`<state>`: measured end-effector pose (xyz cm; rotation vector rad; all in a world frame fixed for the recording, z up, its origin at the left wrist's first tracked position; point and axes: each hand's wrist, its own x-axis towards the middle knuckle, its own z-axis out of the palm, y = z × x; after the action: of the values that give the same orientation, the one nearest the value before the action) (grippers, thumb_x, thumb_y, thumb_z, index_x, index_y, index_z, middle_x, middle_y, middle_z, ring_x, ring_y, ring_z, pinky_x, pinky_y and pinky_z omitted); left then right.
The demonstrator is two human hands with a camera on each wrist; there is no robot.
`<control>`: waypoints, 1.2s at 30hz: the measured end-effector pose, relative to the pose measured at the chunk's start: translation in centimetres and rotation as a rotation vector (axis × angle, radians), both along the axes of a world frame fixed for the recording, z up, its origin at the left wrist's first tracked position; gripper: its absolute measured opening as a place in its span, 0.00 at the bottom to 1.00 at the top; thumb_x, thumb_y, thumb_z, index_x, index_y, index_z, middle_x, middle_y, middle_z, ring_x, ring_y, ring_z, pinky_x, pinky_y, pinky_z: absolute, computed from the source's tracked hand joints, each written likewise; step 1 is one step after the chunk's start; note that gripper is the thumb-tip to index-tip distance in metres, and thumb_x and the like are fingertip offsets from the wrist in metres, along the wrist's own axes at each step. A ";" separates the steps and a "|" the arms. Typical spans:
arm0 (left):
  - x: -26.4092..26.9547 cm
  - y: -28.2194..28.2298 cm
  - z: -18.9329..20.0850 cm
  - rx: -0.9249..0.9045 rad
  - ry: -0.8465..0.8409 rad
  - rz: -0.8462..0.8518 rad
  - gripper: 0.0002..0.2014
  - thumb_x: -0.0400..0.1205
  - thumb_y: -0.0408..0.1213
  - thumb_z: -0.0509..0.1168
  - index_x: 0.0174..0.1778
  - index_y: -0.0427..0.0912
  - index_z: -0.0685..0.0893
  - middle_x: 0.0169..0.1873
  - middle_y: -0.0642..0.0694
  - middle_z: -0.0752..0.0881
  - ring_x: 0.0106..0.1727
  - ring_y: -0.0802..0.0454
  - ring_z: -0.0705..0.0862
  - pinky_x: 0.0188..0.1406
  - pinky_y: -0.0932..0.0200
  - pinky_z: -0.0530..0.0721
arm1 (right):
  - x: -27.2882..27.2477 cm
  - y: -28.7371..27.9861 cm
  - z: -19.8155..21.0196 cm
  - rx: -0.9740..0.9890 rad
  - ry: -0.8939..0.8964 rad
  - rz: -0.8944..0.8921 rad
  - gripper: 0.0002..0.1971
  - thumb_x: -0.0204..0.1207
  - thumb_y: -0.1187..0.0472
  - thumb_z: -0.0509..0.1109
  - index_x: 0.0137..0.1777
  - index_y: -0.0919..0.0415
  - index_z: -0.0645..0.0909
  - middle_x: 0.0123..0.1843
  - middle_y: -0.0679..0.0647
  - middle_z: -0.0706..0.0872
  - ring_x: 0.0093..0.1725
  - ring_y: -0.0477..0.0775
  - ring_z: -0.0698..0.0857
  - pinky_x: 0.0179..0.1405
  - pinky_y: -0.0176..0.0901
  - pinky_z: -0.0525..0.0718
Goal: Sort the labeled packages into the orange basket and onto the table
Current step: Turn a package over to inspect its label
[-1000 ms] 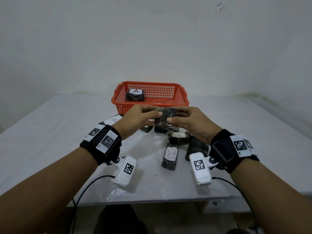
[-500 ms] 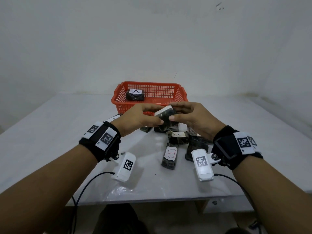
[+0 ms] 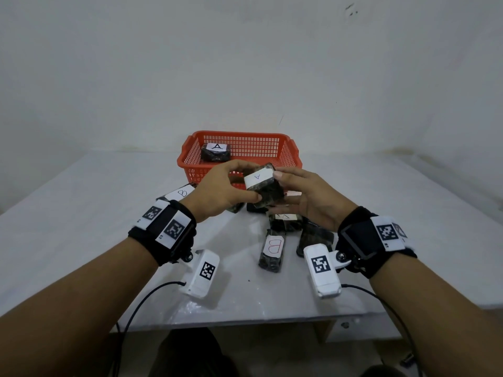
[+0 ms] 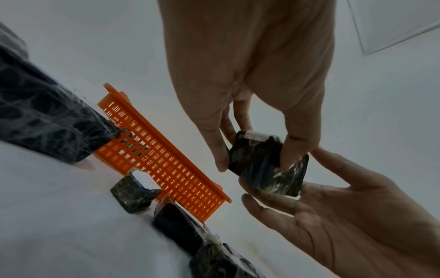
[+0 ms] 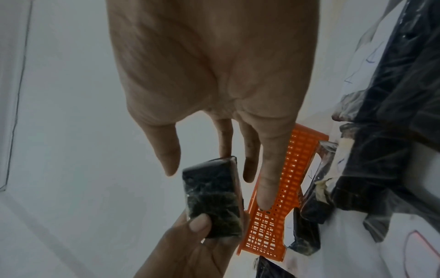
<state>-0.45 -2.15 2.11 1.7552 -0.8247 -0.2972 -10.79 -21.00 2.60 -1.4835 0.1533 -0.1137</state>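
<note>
The left hand [image 3: 220,193] pinches a dark package [image 3: 264,187] with an "A" label between thumb and fingers, above the table [image 3: 81,213] and just in front of the orange basket [image 3: 288,156]. The right hand [image 3: 307,200] is spread with relaxed fingers beside and under this package, its fingertips about touching it. In the basket lies another "A" packet [image 3: 215,153], and a "B" packet [image 3: 272,250] lies on the table with more dark ones near it.
</note>
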 end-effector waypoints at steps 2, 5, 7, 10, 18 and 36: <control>-0.2 0.0 0.1 0.002 -0.018 0.005 0.31 0.71 0.22 0.81 0.69 0.48 0.85 0.59 0.47 0.89 0.61 0.49 0.90 0.50 0.36 0.94 | 0.1 0.3 0.1 -0.014 0.019 -0.016 0.20 0.82 0.56 0.75 0.72 0.62 0.82 0.67 0.67 0.87 0.62 0.69 0.92 0.58 0.64 0.92; -0.3 0.1 0.0 -0.004 -0.029 -0.007 0.33 0.69 0.22 0.82 0.69 0.49 0.85 0.62 0.45 0.89 0.63 0.48 0.89 0.50 0.32 0.93 | 0.5 0.5 0.0 -0.020 -0.003 -0.063 0.18 0.81 0.62 0.76 0.69 0.66 0.82 0.65 0.68 0.88 0.57 0.69 0.93 0.54 0.63 0.93; -0.2 0.1 -0.1 -0.024 -0.029 -0.015 0.33 0.70 0.23 0.83 0.69 0.49 0.85 0.64 0.49 0.88 0.67 0.51 0.88 0.54 0.45 0.94 | 0.6 0.5 -0.2 -0.011 -0.023 -0.087 0.18 0.81 0.66 0.76 0.69 0.67 0.81 0.64 0.69 0.89 0.54 0.68 0.93 0.55 0.62 0.93; -0.1 0.1 0.0 -0.076 0.018 -0.017 0.28 0.74 0.28 0.82 0.70 0.47 0.86 0.64 0.49 0.90 0.65 0.53 0.89 0.57 0.59 0.91 | 0.7 0.6 -0.4 -0.006 -0.036 -0.103 0.17 0.81 0.68 0.76 0.68 0.67 0.81 0.64 0.71 0.89 0.55 0.71 0.93 0.61 0.68 0.90; 0.5 0.4 -0.1 -0.028 0.079 -0.040 0.21 0.83 0.31 0.75 0.73 0.46 0.85 0.62 0.43 0.91 0.60 0.41 0.92 0.63 0.42 0.91 | 0.3 0.6 0.0 -0.051 -0.088 -0.099 0.22 0.79 0.66 0.78 0.71 0.66 0.80 0.62 0.66 0.90 0.50 0.66 0.94 0.52 0.55 0.94; 0.4 0.5 -0.3 -0.099 0.073 -0.053 0.29 0.76 0.32 0.81 0.72 0.49 0.80 0.66 0.46 0.88 0.65 0.50 0.90 0.66 0.52 0.88 | 0.7 1.0 0.0 0.112 0.002 -0.049 0.14 0.85 0.61 0.71 0.67 0.65 0.84 0.56 0.64 0.92 0.56 0.65 0.92 0.62 0.56 0.92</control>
<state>-0.07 -1.65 1.83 1.6233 -0.8210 -0.3477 -10.08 -20.04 2.57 -1.3687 0.1948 -0.1413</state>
